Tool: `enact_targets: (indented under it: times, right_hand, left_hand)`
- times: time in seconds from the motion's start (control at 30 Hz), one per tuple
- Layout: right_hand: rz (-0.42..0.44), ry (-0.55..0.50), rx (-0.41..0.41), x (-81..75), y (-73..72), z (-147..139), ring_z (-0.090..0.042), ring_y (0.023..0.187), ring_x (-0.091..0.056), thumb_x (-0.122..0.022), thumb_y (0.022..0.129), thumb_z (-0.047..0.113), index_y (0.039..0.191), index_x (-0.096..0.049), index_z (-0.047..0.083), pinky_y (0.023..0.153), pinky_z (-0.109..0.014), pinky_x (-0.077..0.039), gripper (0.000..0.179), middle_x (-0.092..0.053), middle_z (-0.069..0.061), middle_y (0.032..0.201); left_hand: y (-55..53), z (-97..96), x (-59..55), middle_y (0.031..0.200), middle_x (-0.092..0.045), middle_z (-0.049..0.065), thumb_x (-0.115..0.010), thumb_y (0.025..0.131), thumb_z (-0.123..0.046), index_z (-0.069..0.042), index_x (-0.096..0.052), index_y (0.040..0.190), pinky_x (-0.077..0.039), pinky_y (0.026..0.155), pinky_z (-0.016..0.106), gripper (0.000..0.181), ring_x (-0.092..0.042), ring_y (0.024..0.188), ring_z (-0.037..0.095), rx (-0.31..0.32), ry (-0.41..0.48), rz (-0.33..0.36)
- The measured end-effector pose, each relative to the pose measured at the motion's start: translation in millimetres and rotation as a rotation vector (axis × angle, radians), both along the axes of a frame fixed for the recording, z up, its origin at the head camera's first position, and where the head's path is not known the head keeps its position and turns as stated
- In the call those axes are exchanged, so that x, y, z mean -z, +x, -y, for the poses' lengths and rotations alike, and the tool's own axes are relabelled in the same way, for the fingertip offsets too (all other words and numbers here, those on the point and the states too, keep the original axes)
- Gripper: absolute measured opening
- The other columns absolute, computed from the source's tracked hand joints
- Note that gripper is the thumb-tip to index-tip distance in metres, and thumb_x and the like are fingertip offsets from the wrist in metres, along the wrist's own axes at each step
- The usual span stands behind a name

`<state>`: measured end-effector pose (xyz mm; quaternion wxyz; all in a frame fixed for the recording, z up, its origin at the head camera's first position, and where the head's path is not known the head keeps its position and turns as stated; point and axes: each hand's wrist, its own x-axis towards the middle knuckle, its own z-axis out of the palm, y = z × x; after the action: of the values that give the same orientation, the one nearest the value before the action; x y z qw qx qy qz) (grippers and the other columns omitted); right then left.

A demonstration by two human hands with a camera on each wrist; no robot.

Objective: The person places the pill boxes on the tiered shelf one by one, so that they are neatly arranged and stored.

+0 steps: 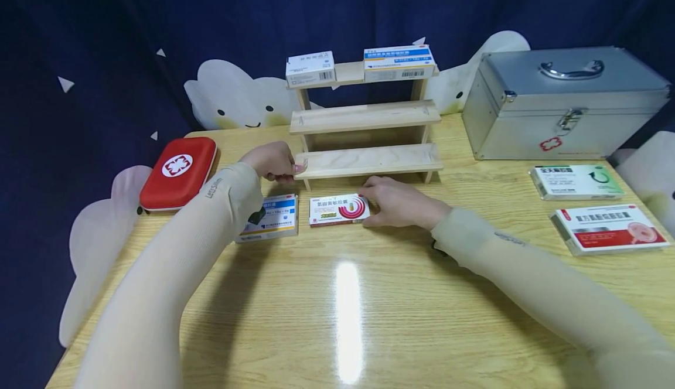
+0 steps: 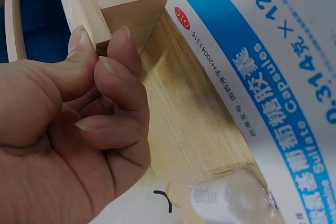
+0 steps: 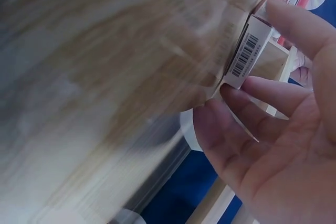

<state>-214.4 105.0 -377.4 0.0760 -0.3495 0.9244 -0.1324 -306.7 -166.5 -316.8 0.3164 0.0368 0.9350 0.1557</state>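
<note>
My left hand (image 1: 271, 160) pinches the left end of the lowest board of a small wooden three-step display rack (image 1: 369, 160); in the left wrist view the thumb lies on top of the board's end (image 2: 94, 22). In front of the rack, my right hand (image 1: 403, 202) grips the right end of a white medicine box with a pink-red swirl (image 1: 337, 210), which lies flat on the table. Its barcoded end (image 3: 245, 53) shows between thumb and fingers in the right wrist view. A blue-and-white capsule box (image 1: 271, 218) lies below my left hand, partly hidden by the sleeve.
Two boxes, a white one (image 1: 311, 68) and a blue-and-white one (image 1: 398, 62), stand on the top step. A red first-aid case (image 1: 179, 172) is at left. At right are a silver metal case (image 1: 569, 102), a green-white box (image 1: 577, 181) and a red-white box (image 1: 609, 229).
</note>
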Motion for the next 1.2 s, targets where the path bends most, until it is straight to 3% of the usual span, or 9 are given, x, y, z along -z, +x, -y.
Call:
enact_targets:
  times: [0.23,0.43,0.6,0.9,1.2]
  right_hand:
    - [0.004,0.021,0.018,2.4,-0.9,3,-0.025,0.113,-0.055,-0.082,0.082,0.035,0.136,-0.057,-0.001,0.098,-0.039,-0.046,0.069,-0.058,-0.013,0.125]
    - [0.053,-0.077,0.034,-3.0,1.5,-7,-0.019,0.096,-0.056,-0.084,0.076,0.033,0.129,-0.063,0.001,0.087,-0.035,-0.048,0.065,-0.059,-0.005,0.114]
    - [0.060,-0.115,0.032,-13.1,4.4,-21,-0.020,0.098,-0.059,-0.085,0.074,0.034,0.128,-0.064,0.003,0.088,-0.039,-0.049,0.065,-0.060,-0.004,0.113]
    - [0.005,-0.187,0.049,-45.3,-6.9,-43,-0.022,0.093,-0.059,-0.087,0.073,0.027,0.123,-0.066,0.004,0.081,-0.038,-0.048,0.059,-0.062,-0.004,0.109]
    - [-0.048,-0.136,0.113,-85.5,-29.6,-43,-0.022,0.095,-0.058,-0.083,0.075,0.029,0.126,-0.065,0.005,0.078,-0.037,-0.047,0.059,-0.060,-0.006,0.110]
  left_hand:
    - [2.3,0.6,0.8,0.083,-0.070,0.010,-0.056,0.102,-0.034,0.000,-0.073,0.099,-0.038,0.057,0.025,0.038,-0.048,0.059,0.012,0.010,0.007,-0.005]
    - [-0.4,0.7,1.2,0.083,-0.068,0.009,-0.056,0.102,-0.034,-0.001,-0.073,0.099,-0.037,0.058,0.026,0.038,-0.048,0.061,0.013,0.000,0.004,0.007]
    - [-1.3,1.0,-0.1,0.085,-0.069,0.010,-0.056,0.102,-0.032,0.000,-0.073,0.100,-0.037,0.057,0.025,0.036,-0.048,0.061,0.012,-0.005,0.009,0.011]
    - [0.0,4.1,1.8,0.084,-0.070,0.011,-0.056,0.102,-0.034,0.000,-0.073,0.095,-0.038,0.056,0.025,0.039,-0.047,0.058,0.010,0.023,0.023,-0.018]
    - [-0.1,3.2,2.3,0.084,-0.070,0.011,-0.056,0.101,-0.036,0.000,-0.073,0.094,-0.037,0.055,0.024,0.040,-0.046,0.058,0.011,0.022,0.022,-0.013]
